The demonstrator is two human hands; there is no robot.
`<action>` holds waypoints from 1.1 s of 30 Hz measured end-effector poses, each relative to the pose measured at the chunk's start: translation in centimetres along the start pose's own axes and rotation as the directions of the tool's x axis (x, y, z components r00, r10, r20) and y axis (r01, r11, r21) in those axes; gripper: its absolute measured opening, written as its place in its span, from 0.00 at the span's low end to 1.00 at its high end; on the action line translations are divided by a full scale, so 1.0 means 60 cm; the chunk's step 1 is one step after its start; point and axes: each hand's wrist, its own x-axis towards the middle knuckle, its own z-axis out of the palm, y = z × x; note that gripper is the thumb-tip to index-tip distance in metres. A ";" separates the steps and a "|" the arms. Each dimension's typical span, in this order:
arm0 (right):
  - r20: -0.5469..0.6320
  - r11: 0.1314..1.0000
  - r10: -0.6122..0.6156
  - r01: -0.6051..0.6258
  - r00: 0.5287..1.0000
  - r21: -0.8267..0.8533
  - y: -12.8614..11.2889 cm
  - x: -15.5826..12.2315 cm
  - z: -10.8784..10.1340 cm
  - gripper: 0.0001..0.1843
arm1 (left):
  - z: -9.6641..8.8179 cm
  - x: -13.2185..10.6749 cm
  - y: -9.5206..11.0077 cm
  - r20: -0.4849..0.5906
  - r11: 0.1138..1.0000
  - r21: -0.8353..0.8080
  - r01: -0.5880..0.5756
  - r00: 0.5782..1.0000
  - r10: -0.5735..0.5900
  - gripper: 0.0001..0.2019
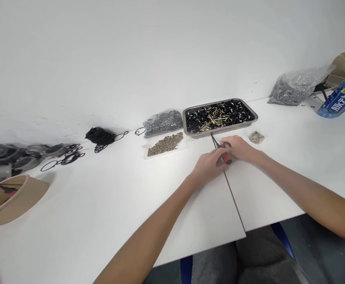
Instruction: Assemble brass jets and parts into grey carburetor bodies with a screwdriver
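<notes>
Behind everything rises a pale wall [131, 51], scuffed in places, and against it stands a white table [125, 221] whose two tops meet at a dark seam. On the far left sits a tan bin [34, 197], a red-and-black item inside it; behind it lies a heap of dark rings [27, 154]. Near the middle, close to the wall, a metal tray [231, 129] holds many black parts with brass-coloured screws [216, 118] lying among them. Off to the right, a clear bag of grey pieces [293, 86] lies by the wall, and a blue bottle [341, 96] leans just beside it. A second bag, of small dark pieces [163, 123], rests just left of the metal tray; in front of it is a shallow clear tray [182, 149] of small brass-coloured parts [165, 144].

Both hands meet over the table, in front of the metal tray. The left hand [209, 165] has its fingers closed round a red-handled tool [226, 158], the dark front end pointing towards that tray. The right hand [236, 146] is curled against it — whether it grips anything, I cannot tell. Farther left lies a black cord bundle [100, 136]. Smallest is a clear cup [257, 137], near the right wrist — its contents too small to make out.
</notes>
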 end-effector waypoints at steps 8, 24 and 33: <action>-0.008 0.999 -0.043 0.043 0.999 -0.031 0.009 0.007 0.006 0.13 | 0.007 -0.001 -0.012 -0.280 0.974 -0.223 0.034 0.955 -0.097 0.10; -0.010 1.000 -0.005 0.005 1.000 0.024 0.001 0.000 -0.001 0.14 | 0.010 0.001 -0.004 0.034 0.974 0.190 -0.124 0.992 0.120 0.12; -0.007 1.000 0.006 -0.006 1.000 0.019 0.000 -0.001 -0.002 0.14 | 0.007 0.000 -0.003 0.054 0.983 0.158 -0.093 0.995 0.086 0.12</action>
